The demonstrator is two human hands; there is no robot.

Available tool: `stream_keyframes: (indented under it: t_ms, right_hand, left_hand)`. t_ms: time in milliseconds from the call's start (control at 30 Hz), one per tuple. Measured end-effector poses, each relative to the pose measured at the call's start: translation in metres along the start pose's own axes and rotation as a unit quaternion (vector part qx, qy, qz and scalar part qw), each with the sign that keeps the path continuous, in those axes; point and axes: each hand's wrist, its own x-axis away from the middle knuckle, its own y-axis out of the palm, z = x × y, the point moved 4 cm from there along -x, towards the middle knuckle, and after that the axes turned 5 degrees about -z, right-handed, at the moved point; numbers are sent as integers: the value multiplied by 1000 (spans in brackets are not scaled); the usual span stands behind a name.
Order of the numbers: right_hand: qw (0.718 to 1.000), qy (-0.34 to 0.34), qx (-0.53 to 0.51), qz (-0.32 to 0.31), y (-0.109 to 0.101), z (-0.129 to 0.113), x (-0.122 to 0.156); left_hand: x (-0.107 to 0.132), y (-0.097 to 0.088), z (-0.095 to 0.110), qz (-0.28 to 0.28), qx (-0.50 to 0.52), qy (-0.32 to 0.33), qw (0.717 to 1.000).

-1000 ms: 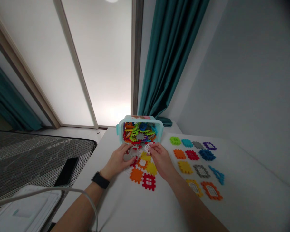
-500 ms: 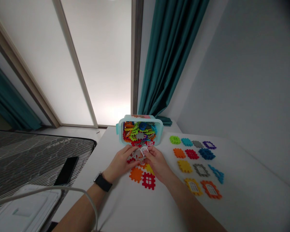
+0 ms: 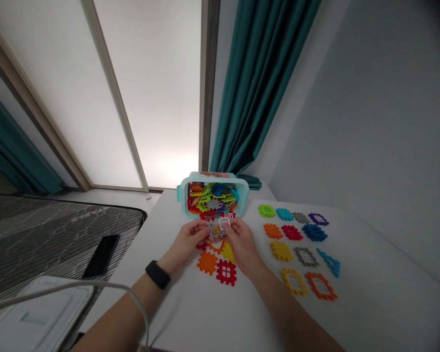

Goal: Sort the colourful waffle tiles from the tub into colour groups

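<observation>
In front of the toy box, my left hand point(image 3: 188, 243) pinches the left edge of a grey notched frame tile point(image 3: 216, 230). My right hand point(image 3: 242, 244) is closed on a small white window piece point(image 3: 224, 221), which overlaps the grey tile's upper right and stands tilted. Whether the two pieces are joined I cannot tell. Beneath and in front of my hands lie an orange square tile point(image 3: 207, 263), a red window tile point(image 3: 226, 273) and a yellow tile point(image 3: 228, 252). Some red pieces behind the fingers are partly covered.
A pale teal box point(image 3: 245, 195) full of colourful tiles stands at the back. On the right of the white table point(image 3: 242, 322), several tiles lie in rows, among them a yellow tile point(image 3: 281, 251). A cable point(image 3: 121, 287) crosses at lower left, near a dark phone point(image 3: 101, 255).
The grey tile has been raised and turned slightly, and the white window piece has shifted up and right against it. Both hands stay close together.
</observation>
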Motion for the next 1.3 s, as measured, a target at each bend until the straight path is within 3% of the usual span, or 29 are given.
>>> stream_keyframes:
  t_ms: [267,467,733,1300]
  right_hand:
    - [992,-25,123,13,-4,-3,1]
    - [990,-12,142,-9,0,-5,2]
    - [969,-51,242,-13,0,-3,4]
    - [937,-78,340,24,0,-1,8]
  left_hand:
    - [0,-6,0,42,22,-3,999]
    - [-1,-5,4,51,-14,35,998]
    - [0,1,7,34,-48,54,997]
    - [0,4,2,6,-52,48,997]
